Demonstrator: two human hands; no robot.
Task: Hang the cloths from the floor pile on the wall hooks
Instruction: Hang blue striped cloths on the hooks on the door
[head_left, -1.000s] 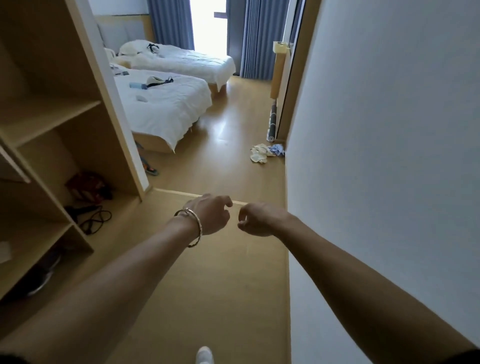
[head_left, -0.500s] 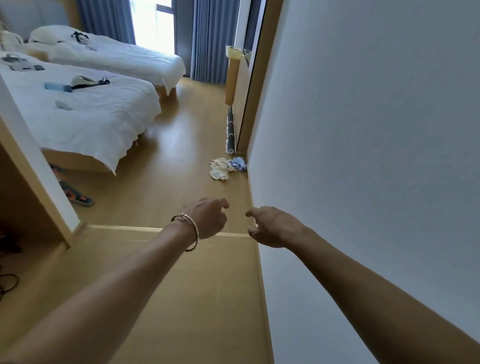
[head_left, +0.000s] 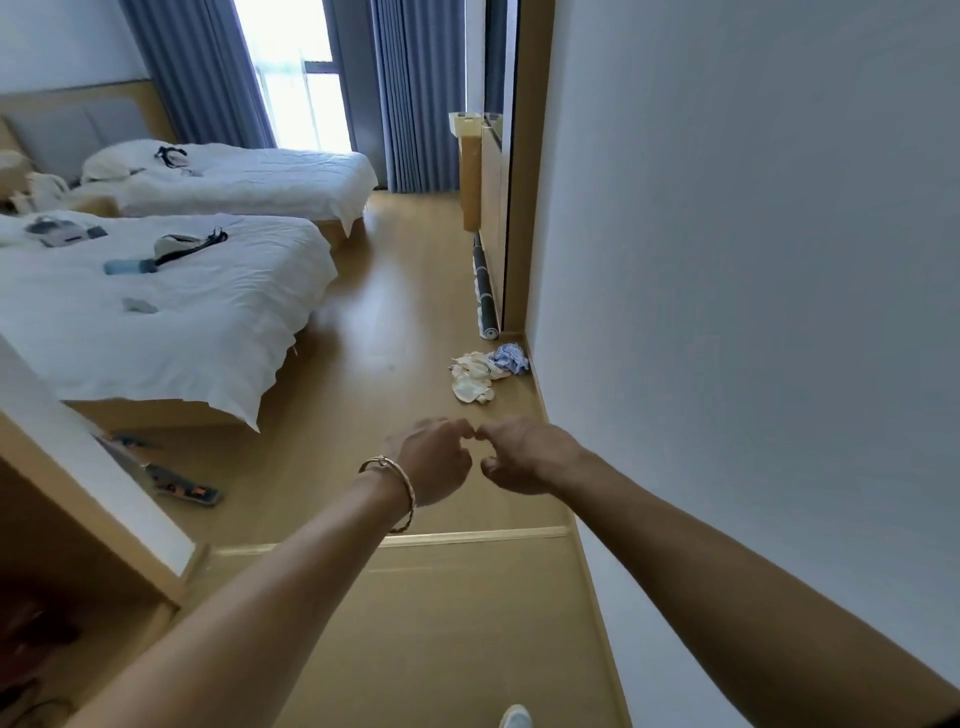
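Plain white wall (head_left: 753, 260) along the right. Light wood floor (head_left: 395, 322), glossy beside the beds. Two white-sheeted beds at left: near bed (head_left: 182, 332), far bed (head_left: 249, 182), grey padded headboard (head_left: 67, 130). Blue-grey curtains (head_left: 415, 93) flank a bright window (head_left: 296, 78). Wooden shelf unit (head_left: 78, 519) lower left, shadowed.

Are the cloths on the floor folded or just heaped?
Heaped, not folded: the cream and blue-striped cloths lie crumpled in a loose pile on the wooden floor beside the white wall.

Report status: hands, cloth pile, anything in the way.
Left hand and right hand out front, holding nothing. Cloth pile on floor by wall, untouched. Rolled mat just beyond it; no hooks in view.
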